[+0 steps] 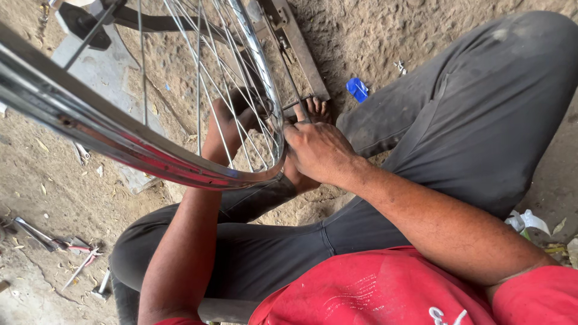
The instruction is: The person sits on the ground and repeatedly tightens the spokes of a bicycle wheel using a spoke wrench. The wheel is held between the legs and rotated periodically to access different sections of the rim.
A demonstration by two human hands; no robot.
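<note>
A shiny bicycle wheel rim with thin metal spokes stands upright in front of me. My left hand reaches through behind the spokes and grips the rim's far side. Closer to me, my right hand is curled at the rim's lower edge, fingers pinched on a spoke end; whether it holds a small tool is hidden. I sit on the ground in dark grey trousers and a red shirt, with a bare foot just past the rim.
Sandy, dusty ground lies all around. Pliers and small metal tools are scattered at the lower left. A metal bar stand runs behind the wheel. A blue scrap lies on the sand, and crumpled plastic sits at the right.
</note>
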